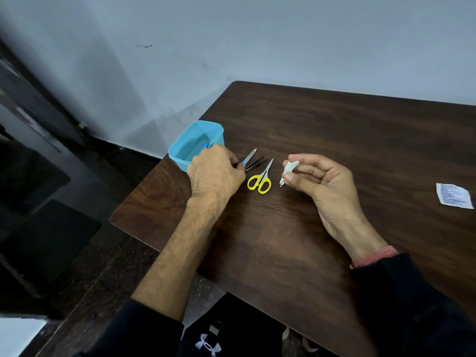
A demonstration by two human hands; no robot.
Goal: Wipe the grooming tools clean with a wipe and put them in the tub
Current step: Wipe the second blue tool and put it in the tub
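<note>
Nail file (249,157) flat on desk (334,140), blue handle end under left fingertips, metal tip angled up-right toward the far edge
Tweezers (255,163) dark, just beside the file on its right, roughly parallel, near end also at the left fingertips; cannot tell which of the two is actually pinched
Scissors (261,179) with yellow loops next along, blades closed, pointing up-right, loops nearest the person, untouched
Small metal tool (282,182), likely nail clippers, right of the scissors, mostly hidden behind the right thumb, only its lower end visible
Wipe (290,166) white, folded into a small wad, pinched between thumb and fingers of right hand (327,184); palm turned up and left, wrist off the desk, remaining fingers loosely curled
Left hand (215,173) knuckles up, fingers curled down at the near ends of file and tweezers, back of hand overlapping the near corner of the tub
Tub (195,144) light blue, squarish, open top, at the left desk corner, just left of the tools; small blue item inside at the near wall, mostly hidden by the left hand, type unclear
Torn white sachet (454,195) with printed text flat near the right desk edge, well apart from the tools
Desk dark wood grain, pushed close to a pale wall (257,42)
Dark sleeves on both forearms, left one pushed up toward the elbow; reddish band (374,256) at the right wrist
</note>
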